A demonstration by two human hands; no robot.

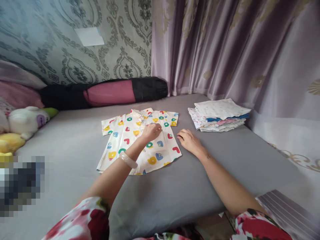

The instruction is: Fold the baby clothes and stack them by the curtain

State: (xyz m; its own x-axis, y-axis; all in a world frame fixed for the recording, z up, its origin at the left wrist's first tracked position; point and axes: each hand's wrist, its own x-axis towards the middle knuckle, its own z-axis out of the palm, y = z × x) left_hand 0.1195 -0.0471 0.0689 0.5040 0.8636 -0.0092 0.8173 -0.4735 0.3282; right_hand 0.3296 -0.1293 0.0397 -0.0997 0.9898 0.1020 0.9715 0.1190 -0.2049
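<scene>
A small white short-sleeved shirt (130, 133) printed with red, yellow, green and blue figures lies spread on a grey bed sheet, its collar pointing away from me. My left hand (152, 132), with a pale bangle (128, 160) on the forearm, is over the middle of the shirt front. Its fingers are loosely bent and apart, with no cloth visibly gripped. Just right of the shirt's side edge, my right hand (189, 141) is at the sheet, fingers lightly curved and holding nothing I can see. Part of the shirt is hidden under my left forearm.
A stack of folded clothes (220, 115) sits at the right, near the purple curtain (190, 50). Along the wall lies a long black and pink bag (110, 92). Plush toys (26, 121) are at the left. The bed's near edge (175, 221) is close to my body.
</scene>
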